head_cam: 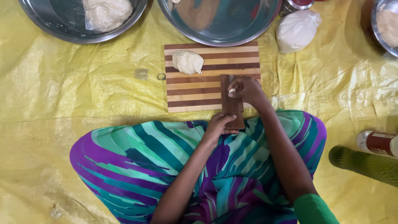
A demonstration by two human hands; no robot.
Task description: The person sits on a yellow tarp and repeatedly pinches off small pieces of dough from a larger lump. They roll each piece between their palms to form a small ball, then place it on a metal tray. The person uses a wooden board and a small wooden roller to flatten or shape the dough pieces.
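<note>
Down at the near edge of the striped wooden cutting board (207,89), a dark ridged wooden paddle (232,108) lies gripped at its lower end by the left hand (218,125). The right hand (245,89) pinches what seems a small dough bit (232,90) against it. A smooth dough lump (187,62) rests beyond; steel bowls (219,33) are cut off above the crinkled yellow sheet (62,103).

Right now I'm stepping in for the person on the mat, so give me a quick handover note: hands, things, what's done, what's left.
Left hand: grips the near end of the small ridged wooden board, steadying it.
Right hand: presses a small piece of dough onto the board's ridges.
Things: the dough lump sits on the striped cutting board; more dough lies in the left steel bowl; the middle bowl looks nearly empty.
Done: one piece pinched off and on the ridges.
Left: most of the lump is unshaped.
</note>
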